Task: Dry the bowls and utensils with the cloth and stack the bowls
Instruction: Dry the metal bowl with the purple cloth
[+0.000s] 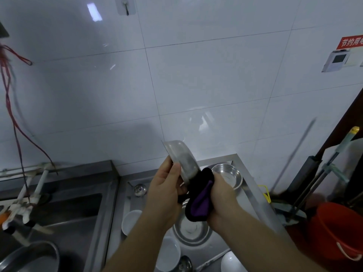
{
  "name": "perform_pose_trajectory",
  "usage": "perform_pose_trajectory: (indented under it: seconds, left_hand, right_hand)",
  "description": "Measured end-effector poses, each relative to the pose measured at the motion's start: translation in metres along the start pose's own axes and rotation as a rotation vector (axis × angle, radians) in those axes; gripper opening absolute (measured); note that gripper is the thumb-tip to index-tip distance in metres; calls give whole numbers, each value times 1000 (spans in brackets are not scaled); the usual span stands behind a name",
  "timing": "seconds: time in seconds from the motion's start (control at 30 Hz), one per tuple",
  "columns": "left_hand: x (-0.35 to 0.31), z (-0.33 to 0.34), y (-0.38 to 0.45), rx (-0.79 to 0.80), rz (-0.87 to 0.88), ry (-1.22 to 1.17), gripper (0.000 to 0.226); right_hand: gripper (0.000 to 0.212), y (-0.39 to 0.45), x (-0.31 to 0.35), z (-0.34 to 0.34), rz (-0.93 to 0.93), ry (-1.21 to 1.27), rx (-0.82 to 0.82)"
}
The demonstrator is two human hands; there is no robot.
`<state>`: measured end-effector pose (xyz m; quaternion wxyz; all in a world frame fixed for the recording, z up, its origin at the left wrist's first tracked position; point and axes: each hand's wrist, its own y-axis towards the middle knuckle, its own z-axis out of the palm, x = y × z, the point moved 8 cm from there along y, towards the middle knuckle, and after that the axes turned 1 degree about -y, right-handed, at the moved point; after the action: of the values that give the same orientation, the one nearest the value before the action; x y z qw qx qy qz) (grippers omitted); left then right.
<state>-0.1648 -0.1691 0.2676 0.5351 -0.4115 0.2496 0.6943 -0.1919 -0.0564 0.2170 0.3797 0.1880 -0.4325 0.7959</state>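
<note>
My left hand (167, 185) grips a steel bowl (182, 160) by its rim and holds it tilted on edge above the counter. My right hand (220, 195) grips a black and purple cloth (200, 201) that presses against the lower part of that bowl. Below on the steel counter (253, 191) lie another steel bowl (228, 174) at the back, a wide steel bowl (191, 228) under my hands, white bowls (130, 220) (169, 254) (231, 261) and a steel ladle (139, 189).
A steel sink (66, 209) with taps (29, 195) lies to the left, with a pot (31, 258) in front of it. An orange bucket (337, 228) and mop handles (322, 173) stand at the right. A tiled wall (196, 75) rises behind.
</note>
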Motion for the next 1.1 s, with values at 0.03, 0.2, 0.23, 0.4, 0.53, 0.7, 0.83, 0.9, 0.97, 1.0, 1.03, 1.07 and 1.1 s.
perform_pose_trajectory:
  seconds: [0.03, 0.2, 0.23, 0.4, 0.53, 0.7, 0.83, 0.9, 0.97, 1.0, 1.03, 1.07, 1.1]
  left_hand:
    - [1, 1, -1, -16, 3, 37, 32]
    - [1, 5, -6, -16, 13, 229, 35]
    - [2, 5, -6, -14, -4, 228, 34]
    - [13, 8, -14, 18, -96, 35, 30]
    - [6, 0, -21, 62, -115, -19, 32]
    - [1, -11, -33, 150, -148, -50, 35]
    - [-7, -15, -37, 161, -129, -84, 36]
    - [-13, -20, -35, 134, -111, -85, 37]
    - [-17, -27, -33, 119, -94, -85, 39]
    - [-18, -29, -33, 121, -89, -79, 38]
    - [-18, -31, -33, 131, -83, -70, 37]
    - [-18, -32, -33, 146, -74, -60, 36]
    - [-17, -33, -34, 164, -64, -41, 36]
  right_hand:
    - [45, -2, -1, 1, -17, -22, -16]
    - [31, -14, -1, 1, -197, -181, -121]
    - [30, -18, 2, 1, -268, -230, -141]
    - [37, -37, 33, 29, -682, -588, -13]
    - [21, -40, 62, 48, -875, -911, 105]
    - [30, -17, 93, 46, -747, -715, 179]
    - [35, 1, 87, 25, -524, -581, 34]
    - [27, 6, 66, 16, -412, -483, -32]
    - [24, 5, 40, 12, -288, -376, -50]
    - [22, 5, 30, 12, -250, -366, -42]
    - [24, 4, 22, 12, -224, -369, -39]
    - [24, 2, 16, 13, -213, -381, -32]
    - [23, 1, 11, 14, -208, -376, -28]
